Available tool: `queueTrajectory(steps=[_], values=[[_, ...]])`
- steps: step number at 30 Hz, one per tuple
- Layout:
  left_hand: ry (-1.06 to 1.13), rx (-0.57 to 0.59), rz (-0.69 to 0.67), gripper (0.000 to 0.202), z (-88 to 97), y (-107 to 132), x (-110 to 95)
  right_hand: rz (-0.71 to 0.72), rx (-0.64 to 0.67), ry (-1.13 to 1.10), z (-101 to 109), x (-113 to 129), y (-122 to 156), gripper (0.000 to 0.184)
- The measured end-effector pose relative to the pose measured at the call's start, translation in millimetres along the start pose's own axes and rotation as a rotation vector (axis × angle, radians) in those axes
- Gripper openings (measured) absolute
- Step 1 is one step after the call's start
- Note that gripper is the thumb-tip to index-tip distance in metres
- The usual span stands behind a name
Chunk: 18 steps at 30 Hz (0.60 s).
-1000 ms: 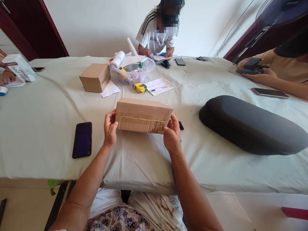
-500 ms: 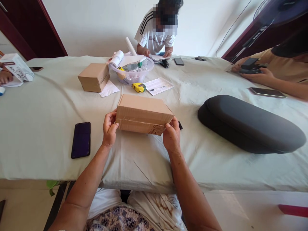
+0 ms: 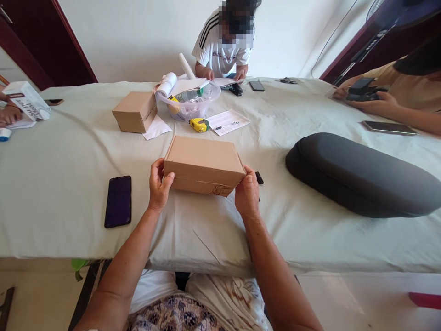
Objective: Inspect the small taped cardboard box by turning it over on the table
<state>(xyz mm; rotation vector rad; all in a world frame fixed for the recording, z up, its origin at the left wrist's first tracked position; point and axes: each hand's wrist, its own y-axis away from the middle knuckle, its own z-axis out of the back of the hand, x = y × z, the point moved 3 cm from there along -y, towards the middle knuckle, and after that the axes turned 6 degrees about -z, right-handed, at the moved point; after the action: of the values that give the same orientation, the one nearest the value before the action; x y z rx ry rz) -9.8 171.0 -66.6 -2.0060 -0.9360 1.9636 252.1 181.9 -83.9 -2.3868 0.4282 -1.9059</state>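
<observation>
A brown cardboard box [image 3: 203,158] is held between my two hands over the near half of the table, its top face turned up and a dark scribble on the lower right of its front side. My left hand [image 3: 160,186] grips the box's left end, thumb on the front and fingers behind. At the right end, my right hand [image 3: 246,191] is closed on the corner, with the fingers mostly hidden. Small black items [image 3: 259,178] lie partly behind my right hand; their kind is unclear.
A phone [image 3: 117,201] lies left, a long dark grey case [image 3: 361,174] right. Beyond are a second cardboard box [image 3: 135,111], a yellow tape measure [image 3: 199,124], papers [image 3: 229,122] and a filled plastic basin [image 3: 189,109]. A person [image 3: 222,50] sits opposite; others are at both sides.
The box has tipped so more of its top face shows and less of its front. Both hands keep hold of its ends. The view has shifted slightly.
</observation>
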Motion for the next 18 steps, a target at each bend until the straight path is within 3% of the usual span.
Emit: queueTrajectory(steps=[10, 18], values=[[-0.06, -0.068, -0.024, 0.046, 2.5, -2.6, -4.8, -0.049, 0.019, 0.018, 2.0, -2.7, -1.9, 0.047], [-0.048, -0.085, 0.001, 0.045, 4.1, -1.5, -1.1, -0.004, 0.028, 0.021, 1.7, -0.3, 0.5, 0.044]])
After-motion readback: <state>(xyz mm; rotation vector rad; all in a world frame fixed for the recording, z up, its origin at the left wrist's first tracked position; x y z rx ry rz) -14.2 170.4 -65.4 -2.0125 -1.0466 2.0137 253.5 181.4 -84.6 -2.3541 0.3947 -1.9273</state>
